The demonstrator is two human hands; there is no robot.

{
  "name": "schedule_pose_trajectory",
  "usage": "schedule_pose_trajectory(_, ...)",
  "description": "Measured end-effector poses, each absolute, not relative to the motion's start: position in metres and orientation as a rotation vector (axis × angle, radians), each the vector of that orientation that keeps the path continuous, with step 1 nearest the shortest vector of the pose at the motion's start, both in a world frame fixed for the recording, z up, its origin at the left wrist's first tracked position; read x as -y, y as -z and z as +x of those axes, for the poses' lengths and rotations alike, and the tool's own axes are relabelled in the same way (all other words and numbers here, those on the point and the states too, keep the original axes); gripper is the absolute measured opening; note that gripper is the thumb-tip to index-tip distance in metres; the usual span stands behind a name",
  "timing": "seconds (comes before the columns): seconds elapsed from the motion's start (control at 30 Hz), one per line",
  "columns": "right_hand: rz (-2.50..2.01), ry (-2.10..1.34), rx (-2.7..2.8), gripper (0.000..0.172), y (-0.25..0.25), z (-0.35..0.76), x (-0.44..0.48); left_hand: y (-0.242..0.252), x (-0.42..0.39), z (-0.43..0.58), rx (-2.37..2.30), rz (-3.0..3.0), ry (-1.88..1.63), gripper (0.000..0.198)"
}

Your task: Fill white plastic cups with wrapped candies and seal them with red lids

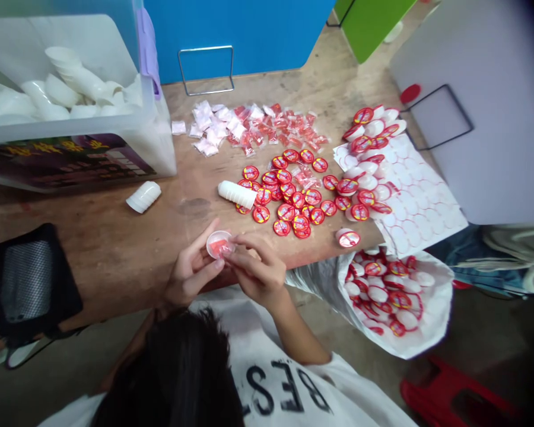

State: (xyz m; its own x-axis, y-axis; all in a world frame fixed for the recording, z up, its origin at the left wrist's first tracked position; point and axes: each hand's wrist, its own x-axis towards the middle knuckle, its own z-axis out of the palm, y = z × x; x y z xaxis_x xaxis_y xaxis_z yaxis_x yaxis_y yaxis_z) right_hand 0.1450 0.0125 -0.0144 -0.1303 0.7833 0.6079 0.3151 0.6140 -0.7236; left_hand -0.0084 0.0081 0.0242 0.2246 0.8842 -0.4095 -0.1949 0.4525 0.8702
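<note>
The left hand [191, 270] holds one cup [217, 235] at the near edge of the worktop [102, 249], left of the middle; the fingers curl around its wall, and its mouth faces upward. The right hand [258, 270] is narrow: thumb and fingertips pinch a red sachet [219, 247], which lies partly inside the mouth of the cup.

For doing this well, I would keep the left grip light, because such a thin wall would probably bend under pressure. The sachet should go in with its corners folded down, so that nothing stands above the rim. It seems better to let it go only when it sits low, and then to take the fingertips out straight, without pulling the wrapper along.

A cup stack [237, 194] lies just beyond the hands, touching the red lids [287, 212], so a wide movement of the right hand could push it. Toward the far edge are the pink sachets [289, 127], and next to them the white sachets [209, 121]. At the right end, lidded cups [359, 184] lie partly on a sheet [422, 184]. Below the near edge, a bag [442, 296] contains more of them.
</note>
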Motion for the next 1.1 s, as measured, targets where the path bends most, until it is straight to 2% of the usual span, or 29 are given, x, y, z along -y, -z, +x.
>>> schedule_pose_trajectory(0.13,-0.962,-0.525,1.710,0.025,0.021,0.144,-0.007,-0.024,-0.010,-0.007,-1.124,0.823,-0.809,0.086)
schedule_pose_trajectory(0.3,-1.028,-0.720,1.568,0.023,0.023,0.148,-0.004,-0.024,-0.013,-0.004,-1.238,0.877,-0.790,0.082)
schedule_pose_trajectory(0.4,-1.293,-0.608,1.423,0.024,0.036,0.156,-0.017,-0.026,-0.014,-0.002,-1.333,0.919,-0.839,0.083)
schedule_pose_trajectory(0.5,-1.599,-0.448,1.515,0.028,0.057,0.165,-0.037,-0.027,-0.014,-0.002,-1.383,0.948,-0.873,0.084)
schedule_pose_trajectory(0.6,-1.807,-0.381,1.632,0.037,0.074,0.167,-0.052,-0.029,-0.013,-0.003,-1.392,0.985,-0.853,0.074)
schedule_pose_trajectory(0.73,-1.950,-0.327,1.637,0.032,0.084,0.162,-0.057,-0.027,-0.009,-0.005,-1.394,1.006,-0.828,0.060)
schedule_pose_trajectory(0.87,-1.928,-0.342,1.572,0.023,0.081,0.162,-0.054,-0.023,-0.005,-0.007,-1.397,1.012,-0.844,0.052)
schedule_pose_trajectory(0.97,-1.736,-0.498,1.573,0.011,0.073,0.163,-0.046,-0.021,-0.005,-0.007,-1.381,1.000,-0.838,0.050)
schedule_pose_trajectory(1.1,-1.512,-0.610,1.614,0.013,0.067,0.156,-0.032,-0.020,-0.008,-0.008,-1.326,0.990,-0.804,0.051)
